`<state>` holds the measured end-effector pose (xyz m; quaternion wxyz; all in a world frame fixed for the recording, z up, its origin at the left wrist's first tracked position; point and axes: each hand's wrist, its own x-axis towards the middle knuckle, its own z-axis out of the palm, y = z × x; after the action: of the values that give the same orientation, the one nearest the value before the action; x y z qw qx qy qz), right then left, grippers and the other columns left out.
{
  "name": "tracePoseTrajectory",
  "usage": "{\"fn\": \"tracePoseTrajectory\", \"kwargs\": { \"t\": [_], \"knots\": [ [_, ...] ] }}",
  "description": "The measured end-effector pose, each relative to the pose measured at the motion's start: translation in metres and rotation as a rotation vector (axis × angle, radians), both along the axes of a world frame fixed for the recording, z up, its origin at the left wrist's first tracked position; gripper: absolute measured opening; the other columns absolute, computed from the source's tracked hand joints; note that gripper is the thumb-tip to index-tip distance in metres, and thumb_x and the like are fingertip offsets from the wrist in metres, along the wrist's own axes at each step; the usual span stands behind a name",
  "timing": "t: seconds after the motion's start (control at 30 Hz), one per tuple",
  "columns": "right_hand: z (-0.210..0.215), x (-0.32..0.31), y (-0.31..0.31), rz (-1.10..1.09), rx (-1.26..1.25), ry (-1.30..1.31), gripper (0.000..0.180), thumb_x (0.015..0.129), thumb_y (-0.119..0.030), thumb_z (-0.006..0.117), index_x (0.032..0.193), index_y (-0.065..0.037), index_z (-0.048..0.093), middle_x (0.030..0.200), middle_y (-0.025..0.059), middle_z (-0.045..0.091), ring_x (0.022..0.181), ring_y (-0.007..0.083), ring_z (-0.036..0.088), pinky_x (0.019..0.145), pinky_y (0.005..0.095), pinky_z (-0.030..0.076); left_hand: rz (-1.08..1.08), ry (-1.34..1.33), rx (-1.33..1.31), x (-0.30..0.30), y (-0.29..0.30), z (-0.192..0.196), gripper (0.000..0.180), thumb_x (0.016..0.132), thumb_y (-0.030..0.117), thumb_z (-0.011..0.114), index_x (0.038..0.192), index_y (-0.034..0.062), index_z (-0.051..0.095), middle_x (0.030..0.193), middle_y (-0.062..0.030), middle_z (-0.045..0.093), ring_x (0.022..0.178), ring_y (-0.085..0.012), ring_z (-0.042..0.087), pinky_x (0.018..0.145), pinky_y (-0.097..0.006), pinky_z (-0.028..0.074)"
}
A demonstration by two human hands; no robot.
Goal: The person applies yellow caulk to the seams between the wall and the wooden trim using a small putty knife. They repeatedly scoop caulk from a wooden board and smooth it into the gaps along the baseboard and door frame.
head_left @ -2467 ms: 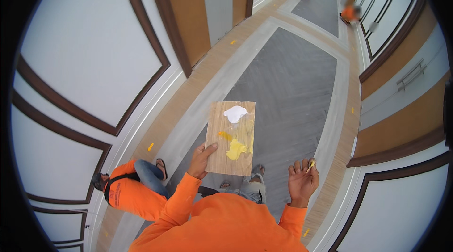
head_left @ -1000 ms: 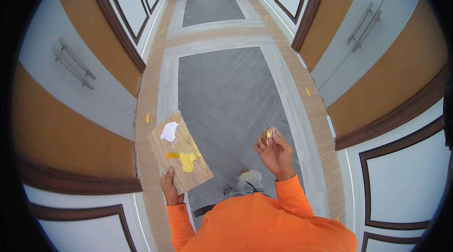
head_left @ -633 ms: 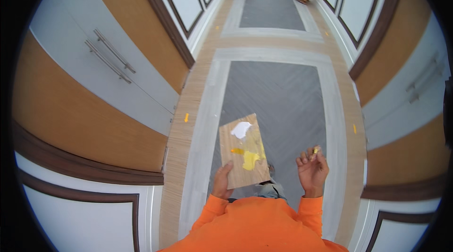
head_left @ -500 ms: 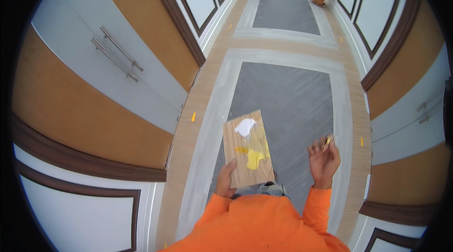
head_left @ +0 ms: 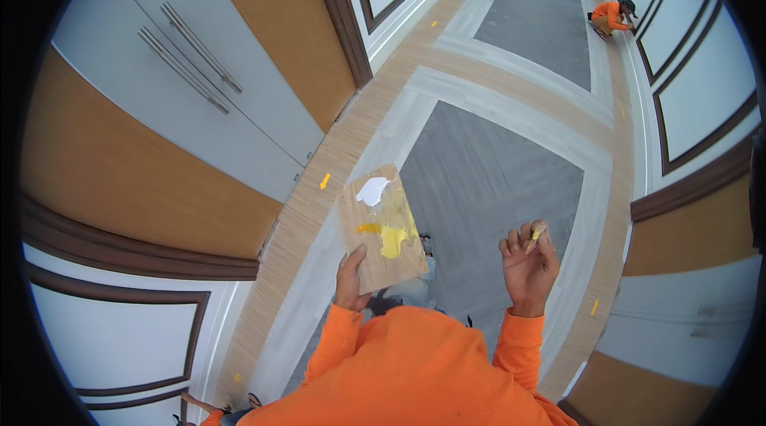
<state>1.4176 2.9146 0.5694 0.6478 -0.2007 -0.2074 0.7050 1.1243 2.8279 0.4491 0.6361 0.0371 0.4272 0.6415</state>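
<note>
Item: wooden board (head_left: 381, 228), rectangular, used as a palette. It is held out in front of the chest over the grey floor panel (head_left: 495, 187). The long axis runs away from the person, the far end leaning slightly left. The face is up and carries a white blob (head_left: 372, 190) near the far end and yellow smears (head_left: 391, 239) at mid-length.

Left hand (head_left: 350, 280): closed on the board's near left corner, thumb on top; the fingers are hidden beneath.

Right hand (head_left: 527, 265): raised, well apart from the board, fingers curled, pinching a small yellow-tipped tool (head_left: 535, 233); its kind is too small to make out.

Hidden: the legs and feet are largely covered by the orange sleeves and torso.

Surroundings: the corridor runs ahead, with panelled walls and a door with long bar handles (head_left: 191, 55) on the left. Two people in orange (head_left: 610, 15) crouch far down the corridor.
</note>
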Motion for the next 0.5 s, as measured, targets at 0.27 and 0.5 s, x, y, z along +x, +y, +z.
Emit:
{"fn": "tracePoseTrajectory", "kwargs": {
  "t": [0.27, 0.5],
  "knots": [
    [-0.004, 0.000, 0.117, -0.054, -0.117, -0.257, 0.016, 0.099, -0.020, 0.061, 0.106, -0.007, 0.057, 0.084, 0.0043, 0.059, 0.077, 0.0175, 0.056, 0.072, 0.0325, 0.041, -0.121, -0.054, -0.023, 0.006, 0.163, 0.005, 0.051, 0.104, 0.024, 0.058, 0.146, -0.0009, 0.045, 0.131, -0.0136, 0.063, 0.116, -0.0242, 0.065, 0.098, -0.041, 0.055],
    [-0.019, 0.031, 0.275, -0.151, -0.141, -0.209, 0.014, 0.100, -0.020, 0.061, 0.105, -0.008, 0.057, 0.083, 0.0025, 0.057, 0.076, 0.0168, 0.054, 0.072, 0.0321, 0.040, -0.101, 0.032, 0.003, 0.010, 0.335, 0.001, 0.051, 0.105, 0.025, 0.055, 0.148, -0.0010, 0.043, 0.135, -0.0153, 0.061, 0.122, -0.0247, 0.063, 0.103, -0.040, 0.053]
  ]
}}
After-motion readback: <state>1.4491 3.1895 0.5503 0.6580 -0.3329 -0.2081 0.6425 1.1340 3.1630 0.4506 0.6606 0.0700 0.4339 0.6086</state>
